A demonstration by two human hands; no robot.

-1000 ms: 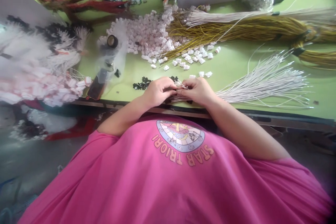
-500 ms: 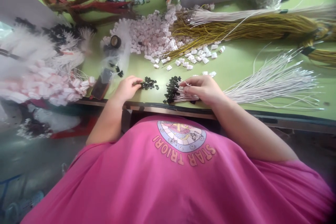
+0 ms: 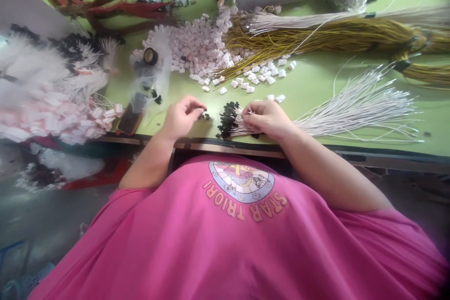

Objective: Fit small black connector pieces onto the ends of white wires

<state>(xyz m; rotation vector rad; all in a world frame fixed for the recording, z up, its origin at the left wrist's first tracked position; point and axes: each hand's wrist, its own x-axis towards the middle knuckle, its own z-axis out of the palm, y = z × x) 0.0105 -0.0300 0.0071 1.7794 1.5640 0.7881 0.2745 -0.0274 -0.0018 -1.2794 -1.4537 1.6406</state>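
Note:
My left hand (image 3: 183, 117) is raised slightly over the table near its front edge, thumb and fingertips pinched on a small black connector. Under and beside those fingertips lie loose black connectors (image 3: 206, 116), partly hidden by the hand. To the right, my right hand (image 3: 269, 118) is closed on a white wire, its end showing at the fingertips. Beneath this hand runs a bundle of white wires (image 3: 326, 117). Black connectors (image 3: 228, 119) cap the bundle's left ends, facing my left hand, while its bare right ends fan out across the table.
White connectors (image 3: 197, 44) are heaped behind my hands, beside yellow wires (image 3: 316, 40). A roll of black tape (image 3: 150, 56) sits on a plastic bag (image 3: 163, 56), with a dark phone-like object (image 3: 131, 113) nearby. Finished-looking white harnesses (image 3: 52, 112) pile up at left. The table's dark edge (image 3: 316, 152) runs before me.
My left hand has moved right and up from the loose black connectors, with one now between its fingertips. My right hand stays by the wire bundle. The whole view has shifted slightly.

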